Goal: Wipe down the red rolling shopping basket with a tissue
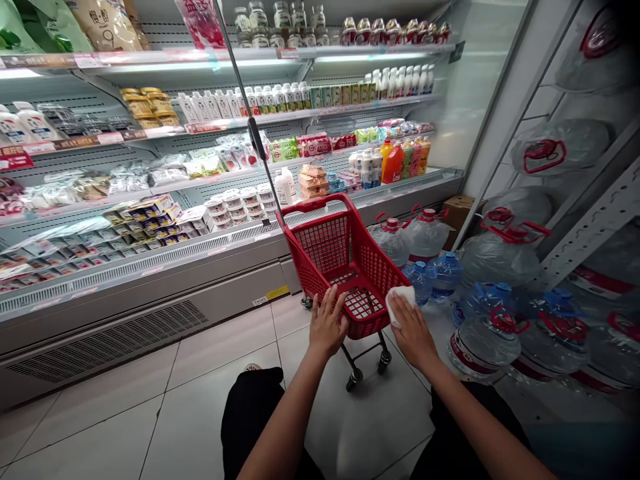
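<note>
A small red plastic shopping cart [383,267] stands right in front of me, its mesh basket facing up and its dark wheels on the floor. My left hand [327,325] lies at the near left edge of the basket with its fingers stretched out and nothing in them. On the near right corner, my right hand [414,333] presses a folded white cloth [409,293] against the rim. Its fingers lie over the cloth and hide part of it. A thin pole [240,80] rises from the cart's far left corner.
A refrigerated display case [225,267] with several shelves of dairy cups, bottles and packs runs along the back and left. Large water bottles [485,343] crowd the floor at right, close to the cart. A metal rack [590,220] with more bottles stands beyond them.
</note>
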